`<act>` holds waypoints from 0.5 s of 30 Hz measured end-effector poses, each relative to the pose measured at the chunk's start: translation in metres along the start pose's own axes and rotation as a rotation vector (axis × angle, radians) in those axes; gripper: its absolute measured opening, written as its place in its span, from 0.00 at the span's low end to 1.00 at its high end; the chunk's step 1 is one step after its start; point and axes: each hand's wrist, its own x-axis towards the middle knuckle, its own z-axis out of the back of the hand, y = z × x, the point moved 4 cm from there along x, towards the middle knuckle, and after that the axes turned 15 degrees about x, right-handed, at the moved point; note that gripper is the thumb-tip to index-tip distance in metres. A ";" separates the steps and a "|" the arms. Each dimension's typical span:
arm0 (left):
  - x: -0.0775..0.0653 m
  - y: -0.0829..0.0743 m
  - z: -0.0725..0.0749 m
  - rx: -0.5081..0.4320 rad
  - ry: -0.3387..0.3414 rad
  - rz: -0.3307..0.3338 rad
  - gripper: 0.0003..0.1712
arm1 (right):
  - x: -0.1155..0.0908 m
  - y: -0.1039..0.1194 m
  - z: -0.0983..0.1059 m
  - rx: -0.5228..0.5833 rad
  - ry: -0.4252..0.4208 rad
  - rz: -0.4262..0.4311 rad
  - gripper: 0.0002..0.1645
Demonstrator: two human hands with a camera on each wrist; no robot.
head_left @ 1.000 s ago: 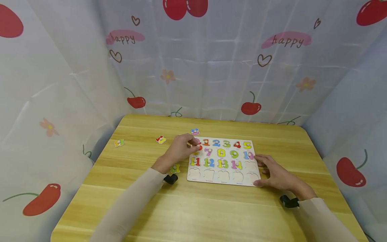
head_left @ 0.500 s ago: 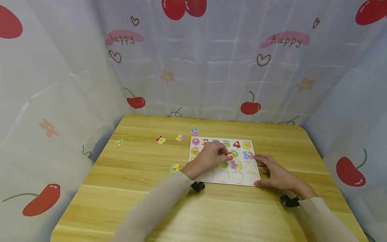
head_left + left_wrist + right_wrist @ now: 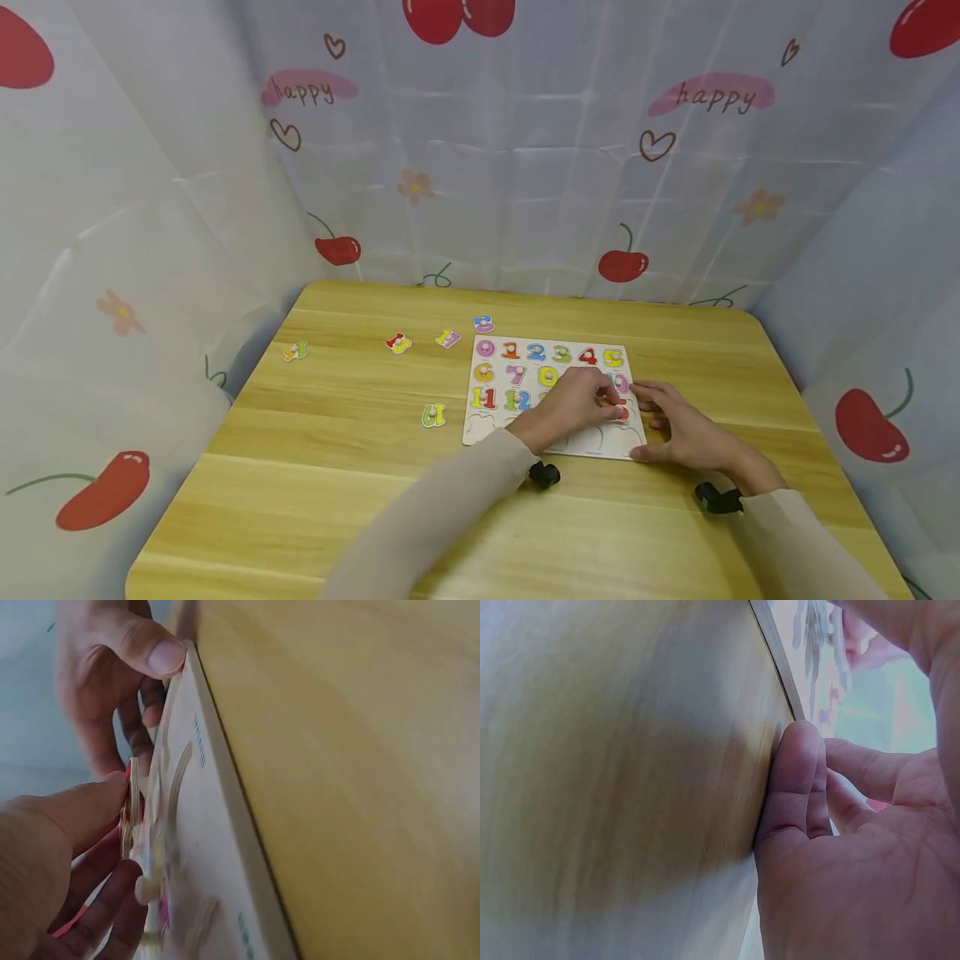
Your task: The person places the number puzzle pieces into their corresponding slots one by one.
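A wooden number puzzle board [image 3: 478, 430] lies on the table, its upper rows filled with colourful knobbed numbers. My left hand [image 3: 572, 407] reaches over the right part of the board. It pinches a red number puzzle piece [image 3: 130, 814] between thumb and fingertips, close over the slot below the 10. The piece's face is mostly hidden by the fingers. My right hand [image 3: 686, 429] rests at the board's right edge, thumb at the near corner and fingers along the side. In the right wrist view, its fingertips [image 3: 795, 750] touch the board's edge near the tabletop.
Loose number pieces lie left of the board: a green-yellow one [image 3: 433, 415], a pink-yellow one [image 3: 448, 338], a red-yellow one [image 3: 399, 343] and an orange-green one [image 3: 296, 351]. A blue-pink piece [image 3: 483, 323] lies just behind the board. A printed curtain [image 3: 480, 208] surrounds the table [image 3: 360, 500].
My left hand has carried the red piece rightward across the board, from its left edge to the right side. The right hand stays at the board's edge.
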 end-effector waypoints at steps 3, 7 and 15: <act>0.005 -0.003 -0.008 0.043 -0.009 -0.002 0.06 | 0.000 0.000 -0.001 0.012 0.002 0.000 0.66; 0.009 -0.006 -0.014 0.101 -0.016 0.003 0.05 | 0.000 -0.002 0.000 0.015 0.002 0.000 0.66; 0.012 -0.010 -0.016 0.144 -0.032 0.045 0.04 | 0.000 -0.001 -0.001 0.012 -0.004 -0.011 0.66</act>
